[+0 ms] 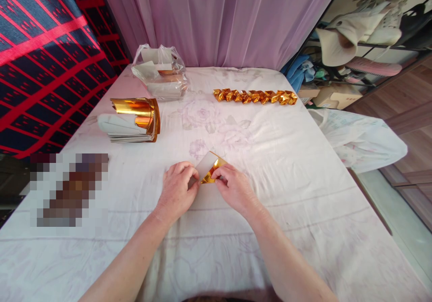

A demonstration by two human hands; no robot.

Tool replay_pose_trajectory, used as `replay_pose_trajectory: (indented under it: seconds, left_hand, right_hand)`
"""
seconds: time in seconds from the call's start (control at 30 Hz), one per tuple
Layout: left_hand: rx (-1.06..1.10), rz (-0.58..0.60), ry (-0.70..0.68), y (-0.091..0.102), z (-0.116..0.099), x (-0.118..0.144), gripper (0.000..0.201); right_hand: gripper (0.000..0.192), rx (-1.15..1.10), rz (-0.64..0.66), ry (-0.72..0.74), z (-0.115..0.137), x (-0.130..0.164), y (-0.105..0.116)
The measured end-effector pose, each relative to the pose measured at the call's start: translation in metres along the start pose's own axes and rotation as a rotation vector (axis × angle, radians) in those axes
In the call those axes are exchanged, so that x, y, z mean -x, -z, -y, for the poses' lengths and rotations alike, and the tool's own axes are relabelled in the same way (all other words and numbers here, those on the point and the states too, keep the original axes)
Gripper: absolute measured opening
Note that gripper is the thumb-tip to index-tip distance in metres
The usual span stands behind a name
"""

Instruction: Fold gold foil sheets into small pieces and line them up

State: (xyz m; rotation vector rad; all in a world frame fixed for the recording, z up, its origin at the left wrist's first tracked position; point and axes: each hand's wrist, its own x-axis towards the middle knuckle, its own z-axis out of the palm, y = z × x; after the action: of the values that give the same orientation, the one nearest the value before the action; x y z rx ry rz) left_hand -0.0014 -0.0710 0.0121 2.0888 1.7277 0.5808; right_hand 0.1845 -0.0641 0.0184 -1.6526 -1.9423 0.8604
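Between my hands, low over the cloth-covered table [290, 180], is a sheet of gold foil paper [205, 163] with a whitish back. One side is folded over, so a shiny gold strip shows toward the right. My left hand [178, 186] pinches its left corner between thumb and curled fingers. On the gold fold, my right hand [235, 187] is closed, thumb and forefinger pressed together. Ahead to the left stands a folded-over stack of the same foil sheets [131, 131], gold and white. Farther back on the right lies a row of folded gold foil pieces [254, 96].
A clear plastic bag [162, 74] with more sheets stands at the back left. A blurred-out object [70, 189] lies at the left edge. Purple curtains [216, 18] hang behind the table. To the right are a shelf with hats [340, 32] and a white bag [367, 140].
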Motion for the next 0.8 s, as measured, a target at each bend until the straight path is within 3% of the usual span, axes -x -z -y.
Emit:
replay_pose_trajectory:
  seconds: [0.13, 0.3, 0.47, 0.8]
  left_hand:
    - [-0.001, -0.016, -0.011, -0.001, 0.000, 0.000, 0.009]
    - [-0.007, -0.034, -0.026, -0.002, 0.000, 0.001, 0.009]
    - [-0.007, -0.025, -0.023, -0.001, 0.000, 0.001, 0.010]
    - [-0.005, -0.029, -0.026, -0.001, -0.001, 0.002, 0.009]
  right_hand:
    - [0.002, 0.052, -0.031, -0.002, 0.007, 0.003, -0.004]
    - [0.011, 0.211, -0.133, -0.022, 0.015, 0.006, -0.014]
    - [0.007, 0.138, -0.077, -0.020, 0.011, 0.004, -0.011]
    - [0.022, 0.020, -0.011, -0.023, 0.001, 0.000, -0.002]
